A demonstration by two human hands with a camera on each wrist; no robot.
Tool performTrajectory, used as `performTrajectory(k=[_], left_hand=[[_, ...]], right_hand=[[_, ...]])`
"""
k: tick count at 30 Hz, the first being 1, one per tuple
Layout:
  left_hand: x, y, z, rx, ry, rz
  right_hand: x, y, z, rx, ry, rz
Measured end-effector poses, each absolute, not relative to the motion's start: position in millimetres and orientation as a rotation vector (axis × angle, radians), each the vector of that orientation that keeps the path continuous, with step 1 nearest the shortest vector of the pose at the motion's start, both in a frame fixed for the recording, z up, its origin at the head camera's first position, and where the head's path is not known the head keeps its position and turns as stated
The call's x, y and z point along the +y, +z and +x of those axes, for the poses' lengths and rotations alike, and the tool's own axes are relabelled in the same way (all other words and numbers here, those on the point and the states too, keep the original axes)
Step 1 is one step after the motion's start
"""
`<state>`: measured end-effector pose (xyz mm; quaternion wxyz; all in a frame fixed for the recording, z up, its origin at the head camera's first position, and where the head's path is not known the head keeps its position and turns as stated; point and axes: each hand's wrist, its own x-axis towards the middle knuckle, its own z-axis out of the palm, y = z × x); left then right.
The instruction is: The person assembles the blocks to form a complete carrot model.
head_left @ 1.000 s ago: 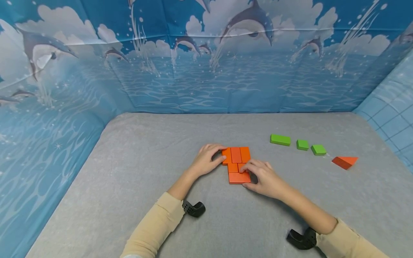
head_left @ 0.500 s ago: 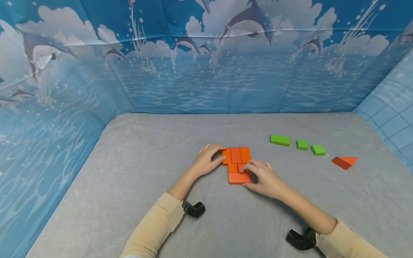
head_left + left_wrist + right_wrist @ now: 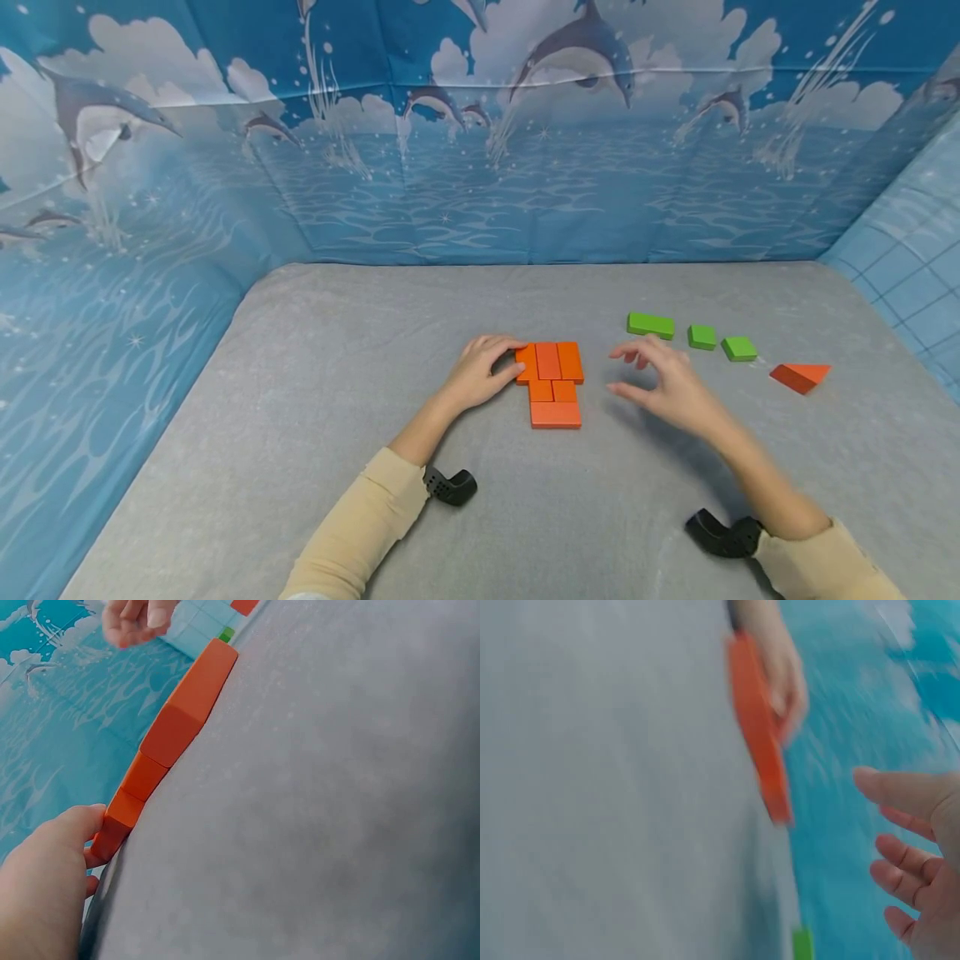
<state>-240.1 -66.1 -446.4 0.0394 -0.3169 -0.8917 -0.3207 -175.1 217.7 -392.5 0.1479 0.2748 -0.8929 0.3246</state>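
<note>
Several flat orange blocks (image 3: pixel 555 414) lie edge to edge on the grey cloth. They form a wider far row of three, two small ones in the middle and a wide one nearest. My left hand (image 3: pixel 482 371) holds the far row's left block (image 3: pixel 527 362) between thumb and fingers; the left wrist view shows the thumb (image 3: pixel 84 823) on its end. To the right of the arrangement, my right hand (image 3: pixel 666 383) is raised above the cloth, fingers spread and holding nothing. In the right wrist view the orange blocks (image 3: pixel 757 720) are blurred.
At the back right lie a long green block (image 3: pixel 650 325) and two small green blocks, one (image 3: pixel 702 337) beside the other (image 3: pixel 740 349). Further right is an orange triangular block (image 3: pixel 801 377). A blue dolphin-print curtain (image 3: pixel 465 192) hangs behind the grey cloth (image 3: pixel 337 350).
My right hand has let go of the orange blocks and moved right and away, towards the green blocks. The left hand and the orange arrangement have stayed put.
</note>
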Motion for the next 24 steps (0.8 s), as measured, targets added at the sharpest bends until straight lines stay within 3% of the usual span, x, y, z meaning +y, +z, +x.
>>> performTrajectory(k=[8, 15, 24], left_hand=[[-65, -445, -238, -2.752, -0.985, -0.971], [-65, -445, -239, -2.755, -0.981, -0.965], [-66, -445, -238, -2.753, -0.992, -0.966]], right_hand=[[307, -388, -181, -2.748, 0.676, 0.417], [381, -404, -176, -2.869, 0.621, 0.330], [416, -420, -171, -2.948, 0.583, 0.231]])
